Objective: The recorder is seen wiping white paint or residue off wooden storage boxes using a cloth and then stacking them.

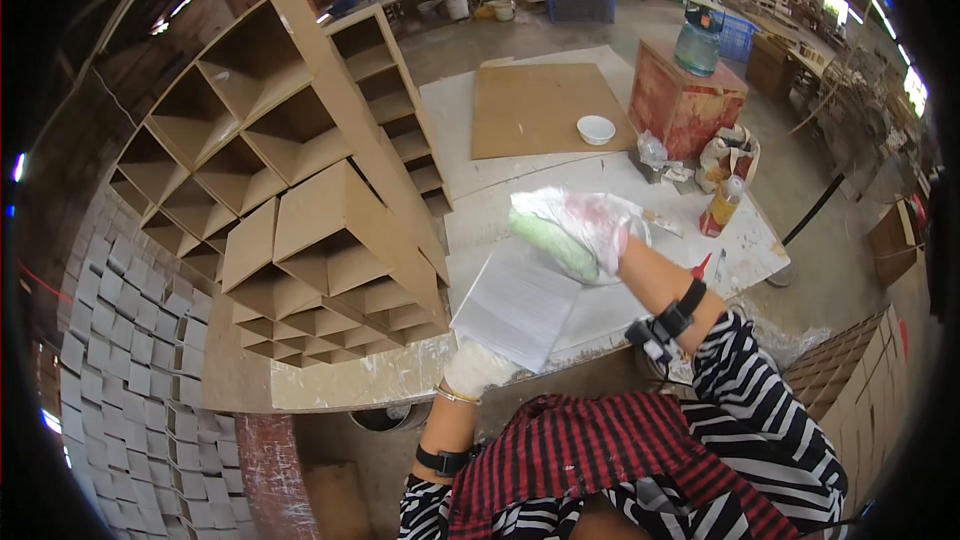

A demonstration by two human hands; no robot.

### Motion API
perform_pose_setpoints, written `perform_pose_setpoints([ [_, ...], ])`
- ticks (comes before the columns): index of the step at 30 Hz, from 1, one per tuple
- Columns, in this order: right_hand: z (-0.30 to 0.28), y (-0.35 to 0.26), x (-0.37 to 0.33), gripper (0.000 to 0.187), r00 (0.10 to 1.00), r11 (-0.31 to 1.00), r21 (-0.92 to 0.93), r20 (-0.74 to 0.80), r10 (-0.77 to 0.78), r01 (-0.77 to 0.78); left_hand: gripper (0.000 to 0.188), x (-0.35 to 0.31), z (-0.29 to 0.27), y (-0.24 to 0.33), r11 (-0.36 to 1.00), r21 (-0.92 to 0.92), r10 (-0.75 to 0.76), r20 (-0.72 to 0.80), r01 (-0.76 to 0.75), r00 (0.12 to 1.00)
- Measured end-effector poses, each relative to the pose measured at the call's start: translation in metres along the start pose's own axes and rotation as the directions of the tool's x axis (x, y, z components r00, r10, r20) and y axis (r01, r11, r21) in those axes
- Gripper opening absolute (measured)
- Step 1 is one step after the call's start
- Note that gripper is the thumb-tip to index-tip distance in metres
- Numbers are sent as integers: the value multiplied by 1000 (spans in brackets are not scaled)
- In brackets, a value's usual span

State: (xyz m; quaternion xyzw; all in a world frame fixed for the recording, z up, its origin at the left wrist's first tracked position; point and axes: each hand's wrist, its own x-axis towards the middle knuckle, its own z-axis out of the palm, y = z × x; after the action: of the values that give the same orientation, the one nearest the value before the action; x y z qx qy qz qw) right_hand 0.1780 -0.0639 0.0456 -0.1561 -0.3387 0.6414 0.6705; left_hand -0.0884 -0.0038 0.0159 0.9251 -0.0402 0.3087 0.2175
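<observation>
My left hand (478, 366), in a whitish glove, grips the lower edge of a sheet of white paper (517, 306) held over the front edge of the work table (480, 210). My right hand (585, 225) is covered by a thin clear plastic glove stained pinkish red, and it is closed around a pale green roll-like object (553, 243) just above the top of the sheet. A tall brown lattice shelf unit (300, 190) with diamond-shaped cells stands on the table, right beside the paper on its left.
A brown board (545, 105) lies on the far table with a white bowl (596, 129) at its edge. A bottle (722, 207), bags and a red box (685, 105) carrying a water jug stand at right. Stacked grey squares (130, 340) fill the left.
</observation>
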Motion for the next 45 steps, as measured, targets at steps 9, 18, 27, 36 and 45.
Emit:
perform_pose_setpoints([
  [9, 44, 47, -25, 33, 945, 998, 13, -322, -61, 69, 43, -30, 26, -21, -219, -976, -702, 174, 24, 691],
  [18, 70, 39, -38, 35, 952, 401, -916, -131, -277, -9, 41, -38, 43, -31, 161, -971, -694, 16, 176, 720],
  [27, 52, 51, -45, 35, 925, 367, -899, -326, -195, -239, 42, -25, 13, -4, -342, -933, -869, 269, -112, 415],
  [36, 144, 23, -3, 28, 933, -204, -911, 356, 51, 359, 39, -94, 54, -64, -712, -684, -424, 235, -162, 875],
  [45, 142, 35, 24, 55, 834, -468, -691, 463, 300, 551, 38, -74, 31, -33, -351, -889, -559, 452, 296, 696],
])
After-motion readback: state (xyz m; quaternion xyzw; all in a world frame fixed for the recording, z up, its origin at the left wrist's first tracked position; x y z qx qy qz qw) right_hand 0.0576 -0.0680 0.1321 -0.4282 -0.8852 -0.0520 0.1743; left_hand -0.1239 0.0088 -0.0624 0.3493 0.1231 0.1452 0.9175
